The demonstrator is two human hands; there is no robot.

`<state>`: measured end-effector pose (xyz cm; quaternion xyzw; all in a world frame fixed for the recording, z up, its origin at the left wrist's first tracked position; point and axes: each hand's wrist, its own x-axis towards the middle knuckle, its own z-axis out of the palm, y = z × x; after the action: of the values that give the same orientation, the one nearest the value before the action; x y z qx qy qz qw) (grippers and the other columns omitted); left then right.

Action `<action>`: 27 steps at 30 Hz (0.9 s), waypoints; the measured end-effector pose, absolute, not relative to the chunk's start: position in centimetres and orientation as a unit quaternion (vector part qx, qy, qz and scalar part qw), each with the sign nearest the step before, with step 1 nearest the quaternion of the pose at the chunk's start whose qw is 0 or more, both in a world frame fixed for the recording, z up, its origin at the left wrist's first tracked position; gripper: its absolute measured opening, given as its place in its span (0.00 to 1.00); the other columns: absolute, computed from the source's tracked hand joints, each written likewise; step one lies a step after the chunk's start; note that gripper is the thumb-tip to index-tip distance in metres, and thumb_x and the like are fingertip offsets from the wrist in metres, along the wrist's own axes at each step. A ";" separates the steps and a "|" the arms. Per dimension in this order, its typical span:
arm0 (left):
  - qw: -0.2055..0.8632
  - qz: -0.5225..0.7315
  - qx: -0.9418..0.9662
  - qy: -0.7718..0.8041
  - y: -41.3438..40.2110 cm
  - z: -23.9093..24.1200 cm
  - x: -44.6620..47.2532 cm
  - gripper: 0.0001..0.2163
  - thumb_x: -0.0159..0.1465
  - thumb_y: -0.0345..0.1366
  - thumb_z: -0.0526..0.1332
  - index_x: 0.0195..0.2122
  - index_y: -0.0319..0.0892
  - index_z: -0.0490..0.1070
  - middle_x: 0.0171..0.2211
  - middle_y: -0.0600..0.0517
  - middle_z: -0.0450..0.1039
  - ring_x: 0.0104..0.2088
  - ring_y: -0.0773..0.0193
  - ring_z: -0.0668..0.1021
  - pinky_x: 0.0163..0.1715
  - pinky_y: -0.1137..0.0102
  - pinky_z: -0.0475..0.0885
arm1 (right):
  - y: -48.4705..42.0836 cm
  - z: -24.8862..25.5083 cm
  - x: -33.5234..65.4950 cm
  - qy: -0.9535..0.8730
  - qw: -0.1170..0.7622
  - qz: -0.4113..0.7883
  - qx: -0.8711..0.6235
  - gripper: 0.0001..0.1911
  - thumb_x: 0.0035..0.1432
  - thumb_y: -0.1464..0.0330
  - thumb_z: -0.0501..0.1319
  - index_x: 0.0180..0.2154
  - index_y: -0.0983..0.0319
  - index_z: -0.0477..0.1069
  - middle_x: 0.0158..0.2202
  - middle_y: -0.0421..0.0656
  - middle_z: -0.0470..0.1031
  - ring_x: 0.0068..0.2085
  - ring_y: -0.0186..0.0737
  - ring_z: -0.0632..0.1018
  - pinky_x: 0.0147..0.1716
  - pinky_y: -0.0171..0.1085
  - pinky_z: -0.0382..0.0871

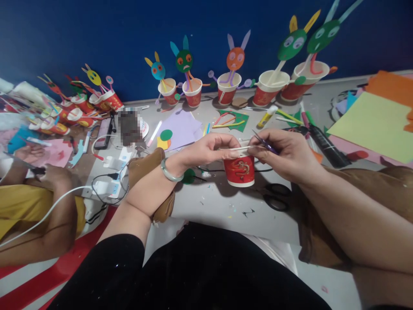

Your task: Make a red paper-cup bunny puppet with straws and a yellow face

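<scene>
My left hand, a bangle on its wrist, pinches the white rim of a red paper cup with a gold dragon print. The cup is upright, close in front of me above the grey table. My right hand is closed on a slim purple tool with a pointed metal tip, its exact kind unclear. Its fingertips meet the cup's rim on the right side. Black-handled scissors lie just right of the cup, and a green paper disc lies to its left.
Several red cups with paper-faced figures, one an orange figure, line the blue wall. Behind my hands lie purple paper, a glue stick and green scraps. Yellow paper lies right. At left are a power strip and a co-worker's arm.
</scene>
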<state>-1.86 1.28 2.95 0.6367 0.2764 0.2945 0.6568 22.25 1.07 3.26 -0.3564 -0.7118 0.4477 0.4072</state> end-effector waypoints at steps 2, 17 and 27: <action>0.658 0.299 0.633 0.276 1.3 2.9 -1.8 0.29 0.59 0.63 0.80 0.37 0.41 0.77 0.37 0.50 0.80 0.38 0.65 0.81 0.42 0.68 0.77 | 1.1 3.2 22.3 -0.710 0.412 0.449 -0.353 0.24 0.58 0.45 0.80 0.31 0.55 0.77 0.23 0.37 0.67 0.27 0.38 0.67 0.27 0.40 0.62; 0.655 0.293 0.635 0.285 1.6 2.5 -1.8 0.28 0.60 0.62 0.80 0.36 0.40 0.80 0.35 0.50 0.80 0.37 0.65 0.80 0.41 0.67 0.77 | 1.3 3.1 22.1 -0.708 0.414 0.448 -0.357 0.23 0.55 0.49 0.82 0.30 0.57 0.77 0.24 0.36 0.71 0.25 0.34 0.64 0.25 0.37 0.60; 0.611 0.374 0.610 0.340 1.4 2.5 -1.4 0.29 0.60 0.65 0.78 0.33 0.41 0.77 0.30 0.53 0.75 0.34 0.66 0.77 0.38 0.67 0.74 | 1.3 2.9 22.1 -0.689 0.481 0.376 -0.391 0.28 0.51 0.46 0.85 0.36 0.55 0.75 0.25 0.37 0.73 0.26 0.36 0.68 0.26 0.39 0.64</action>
<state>-1.45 1.41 2.47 0.6099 0.3398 0.3737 0.6106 22.07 1.30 2.94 -0.3914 -0.6886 0.3757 0.4812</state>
